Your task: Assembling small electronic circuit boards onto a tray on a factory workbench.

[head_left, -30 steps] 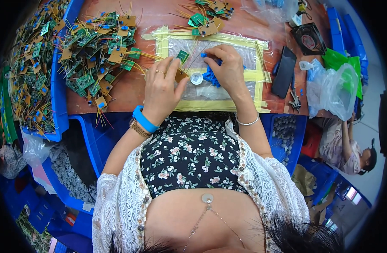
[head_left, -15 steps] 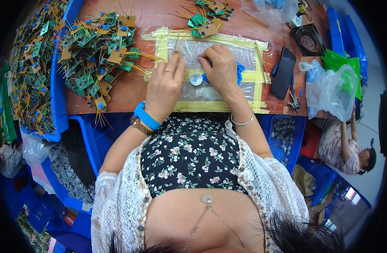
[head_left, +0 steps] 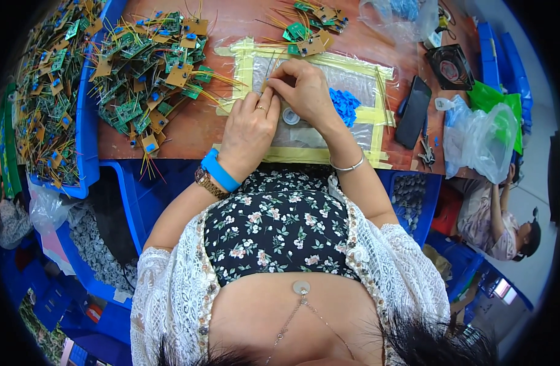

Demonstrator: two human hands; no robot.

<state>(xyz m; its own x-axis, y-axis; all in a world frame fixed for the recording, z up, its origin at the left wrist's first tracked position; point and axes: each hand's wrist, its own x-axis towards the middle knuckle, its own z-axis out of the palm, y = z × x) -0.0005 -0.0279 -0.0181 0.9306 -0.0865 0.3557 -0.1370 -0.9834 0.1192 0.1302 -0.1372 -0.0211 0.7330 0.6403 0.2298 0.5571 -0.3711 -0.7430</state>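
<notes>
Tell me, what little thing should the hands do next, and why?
Maybe the left hand should hold steady while the right hand presses gently. They are close together over the taped sheet, and whatever is between them is mostly hidden, so a quick move might knock it loose. The blue pieces beside them could wait.

Worktable (head_left: 182,137): reddish-brown top, scuffed, slightly glossy.
Left bin (head_left: 87,140): blue plastic, at the table's left side.
Lower bin (head_left: 127,210): blue plastic, below the front edge.
Right-hand bins (head_left: 488,58): blue, beyond the table's right edge.
Floor (head_left: 536,161): pale grey, far right.
Light: bright, even.
</notes>
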